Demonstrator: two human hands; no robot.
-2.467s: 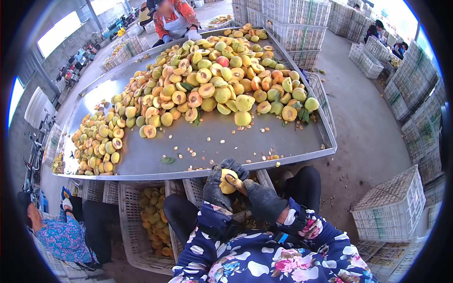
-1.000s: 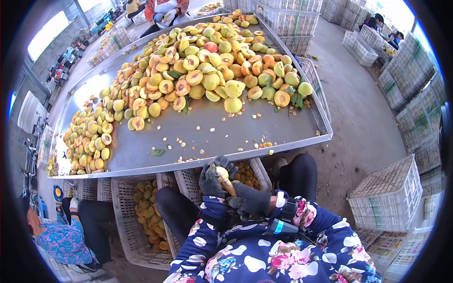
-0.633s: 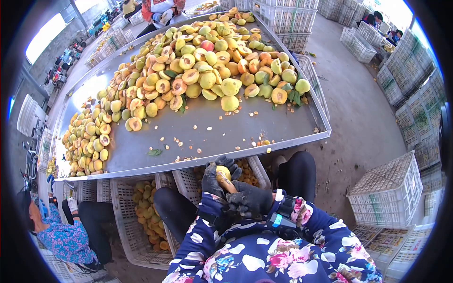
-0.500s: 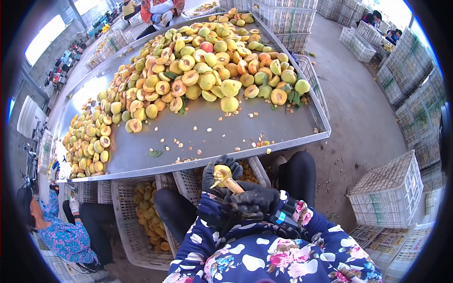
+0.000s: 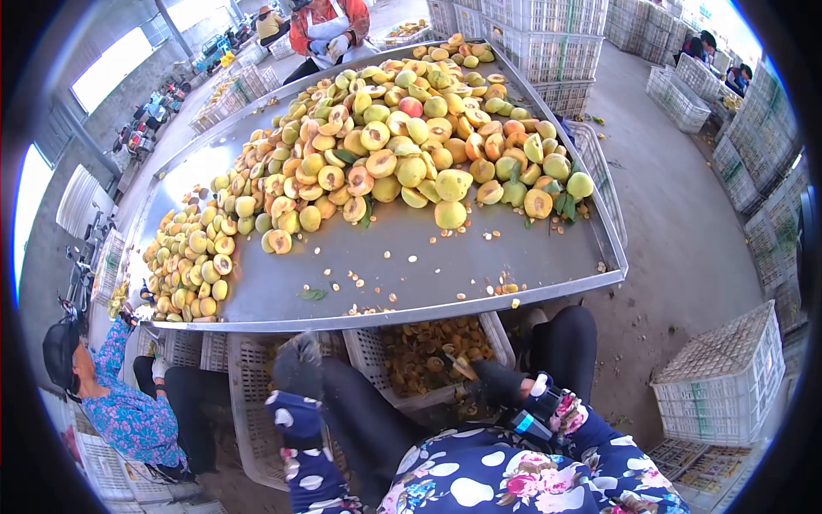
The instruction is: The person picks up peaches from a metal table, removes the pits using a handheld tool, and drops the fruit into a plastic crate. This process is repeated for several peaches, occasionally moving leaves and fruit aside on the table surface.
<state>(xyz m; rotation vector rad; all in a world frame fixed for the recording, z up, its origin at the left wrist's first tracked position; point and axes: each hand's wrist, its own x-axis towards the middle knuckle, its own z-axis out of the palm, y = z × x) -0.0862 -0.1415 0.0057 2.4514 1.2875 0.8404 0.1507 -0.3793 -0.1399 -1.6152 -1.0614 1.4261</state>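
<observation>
My right hand (image 5: 498,383), in a dark glove, is closed around a wooden-handled tool (image 5: 463,368), held low over a white crate (image 5: 507,334) of fruit pieces. The tool's working end is too small and blurred to make out. My left hand (image 5: 297,364), also gloved, is off to the left by my knee, above another crate (image 5: 248,428). Motion smears its fingers, so I cannot see whether it holds anything. Ahead, a metal table (image 5: 411,283) bears a large heap of yellow peaches (image 5: 390,137), many cut in half.
Pits and scraps (image 5: 355,281) lie along the table's near side. A person in a floral top (image 5: 128,420) sits at left; another person (image 5: 330,34) works across the table. Stacked white crates (image 5: 719,377) stand at right, with more behind the table.
My hands have come apart from in front of me. The left hand has swung left, and the peach half is no longer visible in it. The right hand has lowered with the tool.
</observation>
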